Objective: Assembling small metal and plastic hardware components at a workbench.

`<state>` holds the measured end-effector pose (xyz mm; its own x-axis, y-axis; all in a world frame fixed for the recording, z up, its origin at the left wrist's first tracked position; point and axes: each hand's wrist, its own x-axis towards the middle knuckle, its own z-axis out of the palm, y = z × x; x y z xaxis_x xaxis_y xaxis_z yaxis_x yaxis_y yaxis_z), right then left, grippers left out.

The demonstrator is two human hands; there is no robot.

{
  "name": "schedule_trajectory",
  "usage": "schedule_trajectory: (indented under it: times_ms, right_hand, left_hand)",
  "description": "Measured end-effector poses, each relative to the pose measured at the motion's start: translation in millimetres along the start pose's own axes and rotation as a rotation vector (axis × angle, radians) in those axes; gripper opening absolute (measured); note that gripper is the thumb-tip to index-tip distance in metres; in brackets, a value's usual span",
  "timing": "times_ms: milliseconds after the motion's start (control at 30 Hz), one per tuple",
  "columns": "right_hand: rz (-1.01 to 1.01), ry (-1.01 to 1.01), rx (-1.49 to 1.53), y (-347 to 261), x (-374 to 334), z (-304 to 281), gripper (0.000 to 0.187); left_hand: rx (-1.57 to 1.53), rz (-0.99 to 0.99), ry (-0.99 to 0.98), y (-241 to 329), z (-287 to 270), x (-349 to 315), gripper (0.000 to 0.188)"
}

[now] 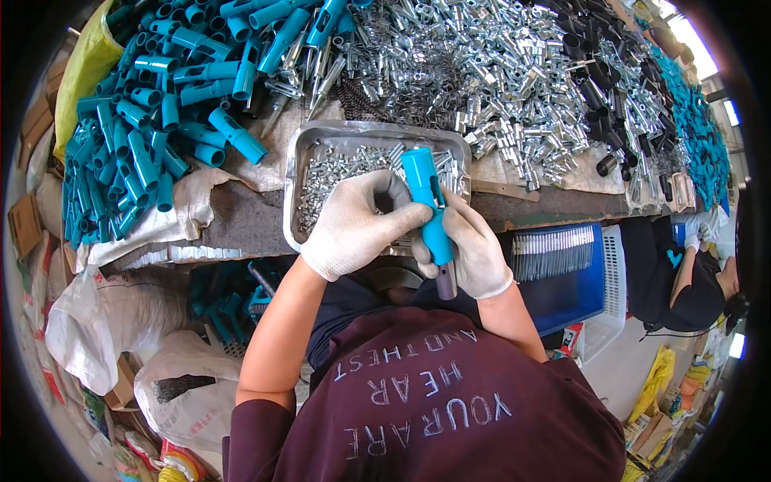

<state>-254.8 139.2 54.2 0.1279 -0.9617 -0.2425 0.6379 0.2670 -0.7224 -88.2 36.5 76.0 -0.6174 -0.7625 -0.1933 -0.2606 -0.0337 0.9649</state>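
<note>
Both hands wear white knitted gloves, and they hold one teal slotted tube [436, 238] between them above the tray's right part. The tube tilts, with its wide open end away from me; a grey metal rod [446, 283] sticks out of its narrower near end. My left hand [353, 221] is closed, its thumb pressed on the tube beside the slot and its index finger curled. My right hand [475, 245] wraps the tube from the right, some fingertips hidden behind it. Beneath the hands, a shallow metal tray [294, 181] holds many small silvery parts.
Teal tubes [152, 128] are heaped at left. Springs [401, 96], silvery metal parts [514, 88] and black parts [598, 104] cover the bench's back and right. A blue crate [574, 297] of thin metal rods stands below at right. Beyond it, another person's arm [687, 269] shows.
</note>
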Motion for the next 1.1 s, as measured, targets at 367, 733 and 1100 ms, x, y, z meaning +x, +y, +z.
schedule_trajectory:
  times_ms: [367, 733, 1100]
  right_hand:
    - [-0.011, 0.006, 0.218, 4.9, 1.7, 1.0, 0.051]
    - [-0.102, 0.093, 0.131, 5.1, 4.5, 8.4, 0.049]
    - [-0.039, 0.382, -0.435, -11.8, 3.3, -2.5, 0.037]
  left_hand:
    - [-0.278, -0.004, 0.005, -1.3, 16.1, 8.7, 0.024]
    - [-0.407, -0.099, 0.103, 8.0, 29.1, 7.4, 0.025]
    - [0.509, -0.019, 0.032, 3.5, 4.7, 19.5, 0.014]
